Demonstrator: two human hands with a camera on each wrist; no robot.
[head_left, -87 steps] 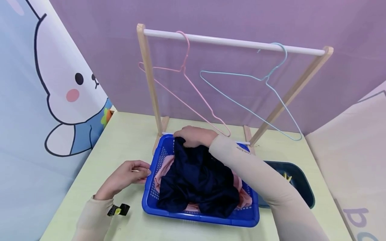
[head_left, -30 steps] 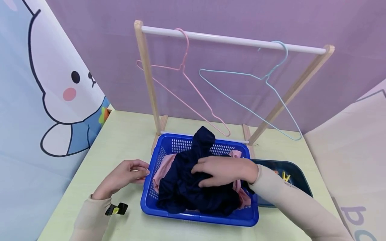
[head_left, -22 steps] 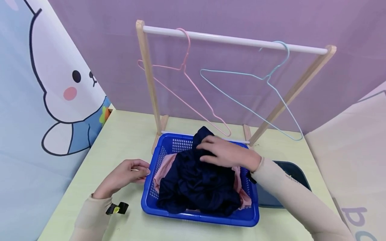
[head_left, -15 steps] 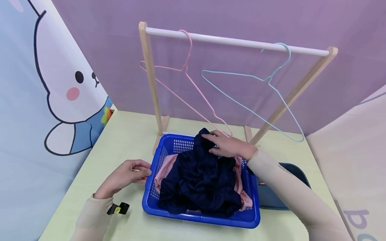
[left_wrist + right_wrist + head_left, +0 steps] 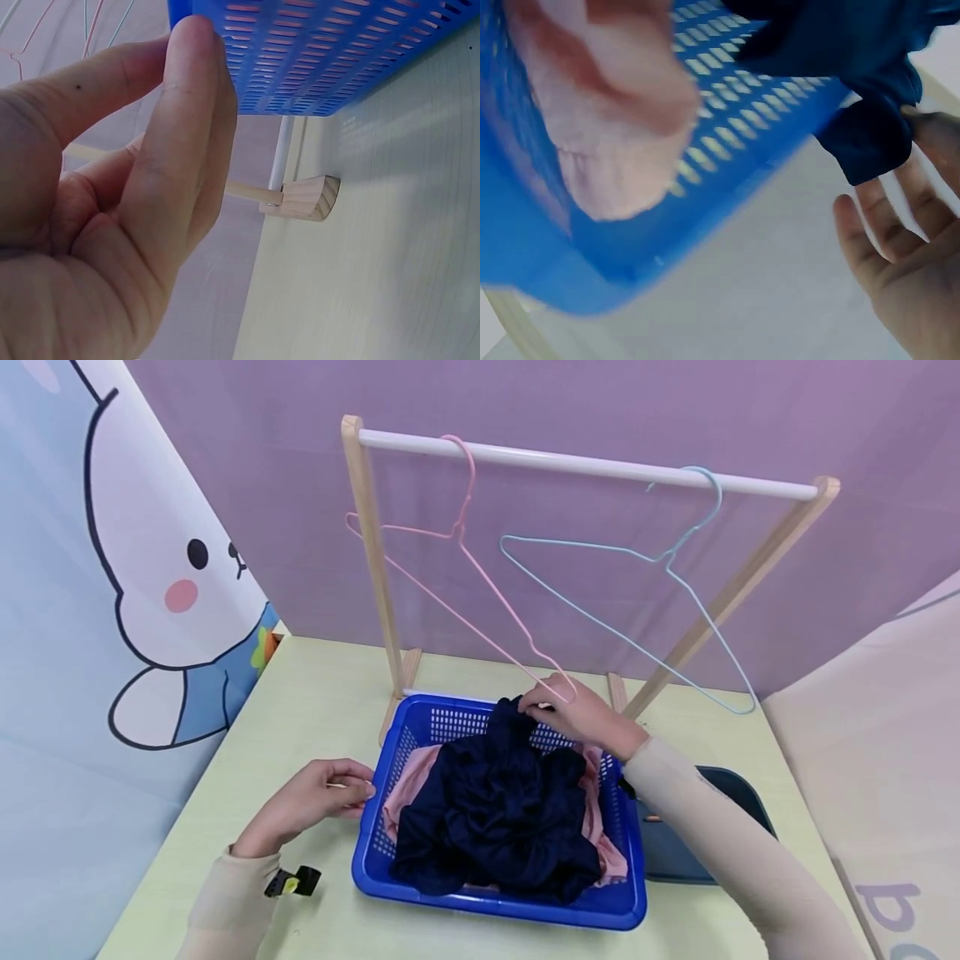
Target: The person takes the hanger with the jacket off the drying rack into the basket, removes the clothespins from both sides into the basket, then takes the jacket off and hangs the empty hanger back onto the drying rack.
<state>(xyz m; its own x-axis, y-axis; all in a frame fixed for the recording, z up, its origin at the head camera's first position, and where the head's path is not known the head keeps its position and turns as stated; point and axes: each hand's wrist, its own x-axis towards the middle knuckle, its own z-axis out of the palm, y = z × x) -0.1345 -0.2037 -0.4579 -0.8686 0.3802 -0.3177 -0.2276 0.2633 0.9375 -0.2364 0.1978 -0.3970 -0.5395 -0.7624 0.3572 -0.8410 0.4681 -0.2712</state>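
Note:
A blue plastic basket (image 5: 497, 911) with slotted walls holds a crumpled navy garment (image 5: 517, 810). Pink fabric (image 5: 415, 777) shows beneath the garment on both sides. My left hand (image 5: 318, 797) pinches the basket's left rim between thumb and fingers; the left wrist view has this hand (image 5: 142, 157) close up at the basket corner. Over the back rim, my right hand (image 5: 577, 710) pinches an end of the navy garment. In the right wrist view, the thumb of that hand (image 5: 922, 262) lies on the navy fabric (image 5: 874, 142), which hangs past the rim.
Behind the basket stands a wooden rack with a white rod (image 5: 585, 462). A pink hanger (image 5: 491, 581) and a light blue hanger (image 5: 592, 618) hang from it, the pink one's low corner overlapping my right hand. A dark tray (image 5: 675, 852) sits at right, partly behind my sleeve.
My right hand has gone from the basket's back left, across the middle of the garment, to the back rim, where it now pinches the raised navy end. The left hand stays put.

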